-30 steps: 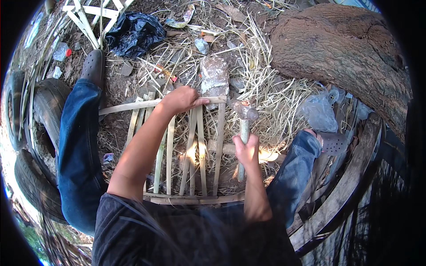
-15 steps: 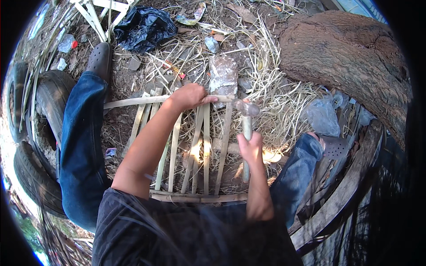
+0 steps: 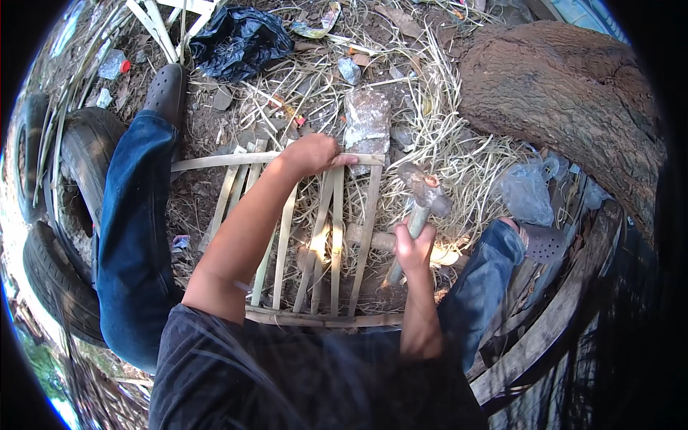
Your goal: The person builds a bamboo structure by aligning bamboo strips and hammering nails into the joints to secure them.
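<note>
A frame of pale bamboo slats [image 3: 335,244] lies between my legs, its slats running between a long far strip [image 3: 215,162] and a near strip [image 3: 337,319]. Near the far strip's right end, my left hand [image 3: 315,153] is closed around it, thumb along the wood. Beneath that end sits a whitish stone block [image 3: 367,118]. My right hand [image 3: 416,247] grips the handle of a hammer [image 3: 424,189], whose head is raised to the right of the strip's end, apart from it. Part of the slats is hidden behind my left forearm.
A thick log [image 3: 559,93] lies at the far right, with clear plastic bags [image 3: 527,190] below it. Old tyres [image 3: 61,276] stand at the left. A black plastic bag [image 3: 240,43] and scattered shavings [image 3: 437,136] lie on the ground ahead.
The hammer head has moved right, away from the far strip's end, and the handle now tilts. My right hand has shifted slightly right and nearer. My left hand keeps its hold.
</note>
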`<state>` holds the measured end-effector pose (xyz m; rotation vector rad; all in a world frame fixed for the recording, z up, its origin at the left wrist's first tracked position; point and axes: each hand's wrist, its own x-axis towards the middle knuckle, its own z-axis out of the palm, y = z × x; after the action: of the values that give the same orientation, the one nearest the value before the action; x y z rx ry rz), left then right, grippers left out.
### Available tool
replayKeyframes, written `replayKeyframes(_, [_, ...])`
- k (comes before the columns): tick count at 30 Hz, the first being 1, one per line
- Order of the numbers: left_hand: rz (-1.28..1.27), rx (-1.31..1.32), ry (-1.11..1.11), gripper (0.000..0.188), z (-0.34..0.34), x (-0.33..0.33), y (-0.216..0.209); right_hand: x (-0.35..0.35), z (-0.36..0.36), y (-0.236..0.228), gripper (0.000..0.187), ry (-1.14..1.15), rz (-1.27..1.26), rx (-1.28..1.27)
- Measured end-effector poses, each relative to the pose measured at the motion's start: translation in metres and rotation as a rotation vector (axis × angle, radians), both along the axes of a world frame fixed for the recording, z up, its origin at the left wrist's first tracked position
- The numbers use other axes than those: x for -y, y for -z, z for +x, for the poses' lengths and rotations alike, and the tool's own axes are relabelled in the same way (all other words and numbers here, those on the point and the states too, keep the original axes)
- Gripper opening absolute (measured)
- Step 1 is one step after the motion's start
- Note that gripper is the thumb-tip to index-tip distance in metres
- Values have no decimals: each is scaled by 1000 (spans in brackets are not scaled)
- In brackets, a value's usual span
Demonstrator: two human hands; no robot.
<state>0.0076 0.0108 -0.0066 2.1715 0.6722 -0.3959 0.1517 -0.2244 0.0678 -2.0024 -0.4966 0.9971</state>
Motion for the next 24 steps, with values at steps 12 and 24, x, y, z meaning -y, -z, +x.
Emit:
replayKeyframes(12, [-57,0,-34,68,-5,1,4,-21,4,3,16,-270,-252,147])
replayKeyframes(24, [-33,-6,-7,64,0,2,14,0,-6,2,14,65,-32,-56])
